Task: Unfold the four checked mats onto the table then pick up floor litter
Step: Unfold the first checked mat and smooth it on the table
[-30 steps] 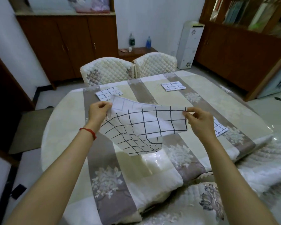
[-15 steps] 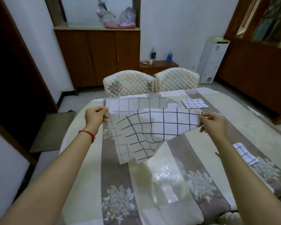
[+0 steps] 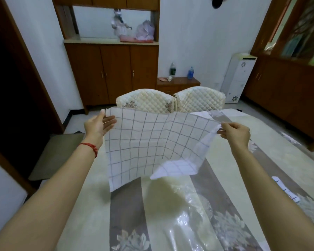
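While both arms reach forward over the table, the scene reads as follows.

Held mat: checked mat [image 3: 149, 142] spread in the air above the table [image 3: 261, 160], its top edge level between the two hands, its lower right corner curled up and forward.
Left grip: left hand [image 3: 98, 124] pinches the mat's upper left corner, thumb on the near face, fingers behind the cloth.
Right grip: right hand [image 3: 234, 133] pinches the upper right edge between thumb and curled fingers.
Edges and room: mat's bottom edge hangs just above the tabletop; the table's left rim runs beside a strip of floor and a grey floor mat [image 3: 56, 154]; two quilted chairs [image 3: 170, 102] stand touching at the far edge.
Other mat: folded checked mat [image 3: 285, 189] lies flat on the table to the right, partly behind the right forearm.
Materials: mat thin, white, limp, with a dark grid; table under a floral striped cloth with a glossy clear film; cabinet [image 3: 112, 73] of brown wood.
Wrist: red cord bracelet [image 3: 91, 147] on the left.
Writing: none legible; bottle labels too small.
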Demonstrator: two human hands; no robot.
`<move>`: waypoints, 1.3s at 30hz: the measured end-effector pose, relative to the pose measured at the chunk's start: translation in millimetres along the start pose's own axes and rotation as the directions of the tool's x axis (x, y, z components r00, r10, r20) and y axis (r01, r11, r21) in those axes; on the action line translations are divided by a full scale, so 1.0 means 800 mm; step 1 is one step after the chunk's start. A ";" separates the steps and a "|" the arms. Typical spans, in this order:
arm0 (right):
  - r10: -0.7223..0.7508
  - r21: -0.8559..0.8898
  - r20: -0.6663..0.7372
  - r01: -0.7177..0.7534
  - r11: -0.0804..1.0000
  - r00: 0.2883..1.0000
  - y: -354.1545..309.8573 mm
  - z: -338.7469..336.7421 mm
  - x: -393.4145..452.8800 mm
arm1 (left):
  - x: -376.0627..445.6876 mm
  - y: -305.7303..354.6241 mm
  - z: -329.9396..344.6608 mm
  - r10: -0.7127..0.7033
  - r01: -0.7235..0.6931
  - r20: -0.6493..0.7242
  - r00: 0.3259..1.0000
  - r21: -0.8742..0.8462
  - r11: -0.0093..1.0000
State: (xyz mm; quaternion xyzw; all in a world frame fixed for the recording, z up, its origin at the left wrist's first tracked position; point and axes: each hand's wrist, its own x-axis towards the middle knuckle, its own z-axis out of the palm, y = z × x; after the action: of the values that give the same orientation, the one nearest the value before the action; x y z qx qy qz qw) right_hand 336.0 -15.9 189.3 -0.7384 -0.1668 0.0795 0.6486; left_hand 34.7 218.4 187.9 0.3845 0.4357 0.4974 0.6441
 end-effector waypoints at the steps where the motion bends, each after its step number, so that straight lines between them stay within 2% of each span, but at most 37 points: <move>1: -0.020 -0.036 -0.011 0.020 0.999 1.000 -0.005 -0.001 0.002 | 0.000 0.007 0.001 0.020 -0.020 -0.007 1.000 -0.005 1.000; 6: -0.131 -0.173 -0.016 0.126 0.977 0.991 -0.011 -0.021 0.004 | -0.001 0.021 -0.022 0.101 -0.101 0.009 0.995 0.001 0.995; 9: -0.166 -0.182 -0.017 0.161 0.970 0.986 0.004 -0.040 -0.008 | -0.012 0.006 -0.051 0.079 -0.080 0.034 0.996 0.014 0.997; 14: -0.206 -0.141 -0.014 0.202 0.969 0.978 0.054 -0.068 -0.046 | -0.050 -0.046 -0.093 0.056 -0.061 0.042 0.998 0.134 0.989; 22: -0.070 -0.205 -0.004 0.068 0.976 0.998 0.172 -0.100 -0.116 | -0.108 -0.148 -0.163 -0.045 0.051 -0.025 0.999 0.318 0.947; 26: 0.033 -0.293 0.058 -0.014 0.956 0.998 0.218 -0.110 -0.143 | -0.133 -0.192 -0.195 -0.076 0.105 -0.085 0.994 0.421 0.901; 32: 0.144 -0.438 0.133 -0.072 0.896 0.981 0.264 -0.109 -0.169 | -0.149 -0.244 -0.245 -0.123 0.209 -0.190 0.974 0.543 0.814; 39: 0.293 -0.495 0.155 -0.182 0.850 0.944 0.288 -0.114 -0.181 | -0.158 -0.263 -0.269 -0.149 0.253 -0.217 0.965 0.609 0.752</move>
State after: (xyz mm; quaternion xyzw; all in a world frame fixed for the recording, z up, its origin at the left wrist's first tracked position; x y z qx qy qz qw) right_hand 264.4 -175.2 -38.2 -0.8754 -0.1602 0.1992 0.4103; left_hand -120.0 64.2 -55.1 0.4892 0.6646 0.2781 0.4915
